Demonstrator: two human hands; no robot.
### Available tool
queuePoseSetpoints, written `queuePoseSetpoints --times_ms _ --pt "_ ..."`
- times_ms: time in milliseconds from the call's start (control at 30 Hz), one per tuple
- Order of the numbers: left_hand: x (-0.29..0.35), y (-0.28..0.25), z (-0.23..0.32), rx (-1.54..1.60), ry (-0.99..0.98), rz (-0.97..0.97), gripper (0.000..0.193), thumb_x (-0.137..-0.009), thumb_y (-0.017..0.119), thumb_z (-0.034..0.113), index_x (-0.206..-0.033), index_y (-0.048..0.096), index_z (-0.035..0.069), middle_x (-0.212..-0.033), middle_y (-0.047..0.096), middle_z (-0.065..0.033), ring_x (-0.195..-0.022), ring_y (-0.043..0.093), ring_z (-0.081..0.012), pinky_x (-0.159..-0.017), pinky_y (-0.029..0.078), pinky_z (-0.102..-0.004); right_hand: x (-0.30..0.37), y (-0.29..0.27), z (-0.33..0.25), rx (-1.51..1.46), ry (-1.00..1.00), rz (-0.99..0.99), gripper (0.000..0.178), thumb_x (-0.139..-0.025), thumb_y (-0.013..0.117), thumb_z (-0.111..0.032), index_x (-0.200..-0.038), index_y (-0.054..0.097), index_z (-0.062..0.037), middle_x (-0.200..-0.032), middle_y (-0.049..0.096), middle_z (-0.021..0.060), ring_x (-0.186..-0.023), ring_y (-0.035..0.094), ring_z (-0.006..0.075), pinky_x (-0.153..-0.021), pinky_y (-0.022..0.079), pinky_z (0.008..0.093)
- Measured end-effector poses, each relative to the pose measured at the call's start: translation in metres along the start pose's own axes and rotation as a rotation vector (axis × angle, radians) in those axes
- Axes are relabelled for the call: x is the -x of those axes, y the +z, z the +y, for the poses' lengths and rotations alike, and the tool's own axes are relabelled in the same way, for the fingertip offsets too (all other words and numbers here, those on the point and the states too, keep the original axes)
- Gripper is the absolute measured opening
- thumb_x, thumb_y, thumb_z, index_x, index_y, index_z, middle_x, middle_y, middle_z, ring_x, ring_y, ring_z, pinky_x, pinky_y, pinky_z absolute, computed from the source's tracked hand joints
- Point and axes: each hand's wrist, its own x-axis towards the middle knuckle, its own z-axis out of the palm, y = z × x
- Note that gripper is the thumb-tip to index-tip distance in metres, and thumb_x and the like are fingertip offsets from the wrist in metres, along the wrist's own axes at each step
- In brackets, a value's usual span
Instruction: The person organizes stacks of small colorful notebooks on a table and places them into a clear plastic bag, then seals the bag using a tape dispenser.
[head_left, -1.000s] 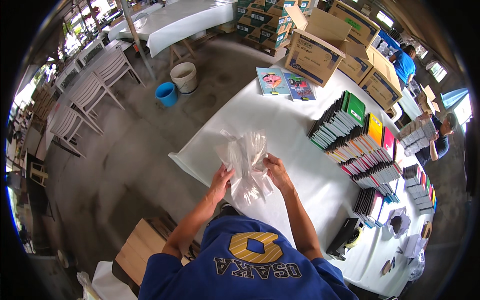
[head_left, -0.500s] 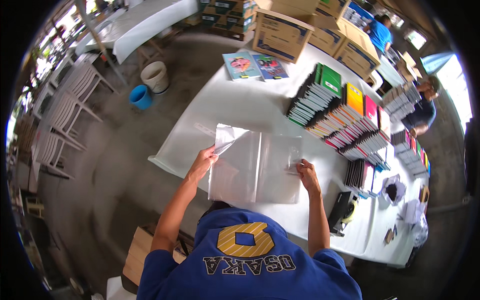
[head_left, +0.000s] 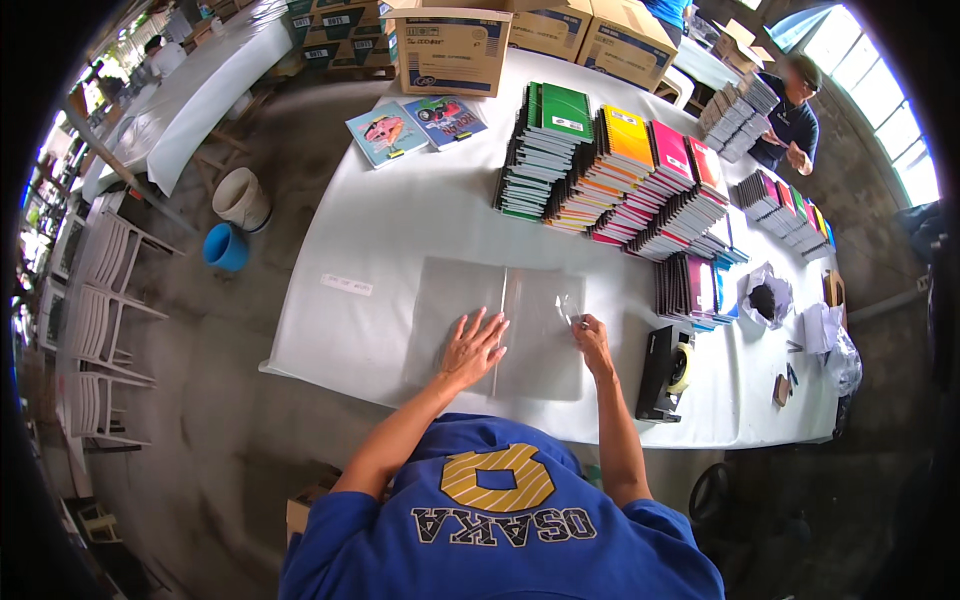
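A clear plastic book cover [head_left: 540, 365] lies spread on the white-covered table in front of me, with a crease down its middle. My left hand [head_left: 473, 350] rests flat on its left half, fingers spread and stretched out. At the right edge, my right hand [head_left: 594, 343] is closed in a pinch on the cover. Just beside those fingertips the plastic shows a shiny, raised wrinkle [head_left: 566, 308]. Exactly how much of the film is between the fingers is hidden.
Stacks of spiral notebooks [head_left: 625, 145] stand at the back right. A black tape dispenser [head_left: 657, 375] sits right of my right hand. Two picture-covered books [head_left: 388, 133] lie at the back left near cardboard boxes [head_left: 450, 55]. Across the table a person [head_left: 790, 115] works.
The cover has gone from held up between both hands to lying flat on the table. My left hand has let go of its edge and moved right onto the plastic.
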Motion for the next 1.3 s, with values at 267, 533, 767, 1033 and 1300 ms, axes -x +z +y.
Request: queuePoseSetpoints --times_ms 267,533,767,1033,1300 --pt "0.002 0.005 -0.004 -0.115 -0.014 0.025 0.052 -0.094 0.05 0.037 -0.14 0.046 0.012 -0.146 0.042 -0.0016 -0.139 0.032 -0.0261 -0.112 0.025 -0.0466 0.002 0.003 -0.001 -0.117 0.015 -0.01 0.017 -0.09 0.06 -0.017 -0.096 0.056 -0.0015 -0.068 0.046 -0.0043 -0.057 0.04 0.0052 -0.051 0.035 0.0228" --pt "-0.002 0.001 0.001 -0.032 -0.061 0.015 0.049 -0.094 0.051 0.037 -0.139 0.047 0.017 -0.143 0.045 -0.0013 -0.137 0.034 -0.0259 -0.112 0.026 -0.0472 0.008 -0.005 -0.012 -0.311 0.16 -0.005 0.02 -0.093 0.061 -0.023 -0.092 0.06 -0.0027 -0.075 0.056 -0.0026 -0.063 0.049 0.0064 -0.058 0.043 0.0227" --pt "-0.003 0.0 0.002 -0.049 -0.045 0.015 0.049 -0.094 0.051 0.037 -0.138 0.048 0.017 -0.142 0.046 -0.0022 -0.137 0.034 -0.0263 -0.112 0.026 -0.0472 0.013 0.001 -0.031 -0.419 0.166 -0.089 0.017 -0.088 0.068 -0.021 -0.08 0.063 -0.0072 -0.07 0.053 -0.0067 -0.06 0.044 0.0033 -0.053 0.034 0.0186" --pt "-0.012 -0.018 -0.024 0.904 -0.475 -0.06 0.065 -0.097 0.044 0.049 -0.147 0.031 0.01 -0.15 0.035 -0.0115 -0.143 0.021 -0.0324 -0.114 0.02 -0.0417 0.016 0.063 -0.071 -0.727 0.253 -0.344 0.021 -0.09 0.066 -0.03 -0.094 0.062 -0.0097 -0.091 0.061 0.0025 -0.086 0.061 0.0166 -0.079 0.049 0.0343" --pt "-0.043 -0.103 0.009 1.487 -0.731 -0.014 0.109 -0.083 0.055 0.069 -0.152 -0.006 0.011 -0.153 0.023 -0.0181 -0.141 0.022 -0.0256 -0.112 0.022 -0.0393 0.024 0.123 -0.104 -0.723 0.239 -0.408 0.017 -0.09 0.067 -0.024 -0.089 0.064 -0.0076 -0.094 0.066 0.0057 -0.087 0.063 0.018 -0.083 0.051 0.0387"
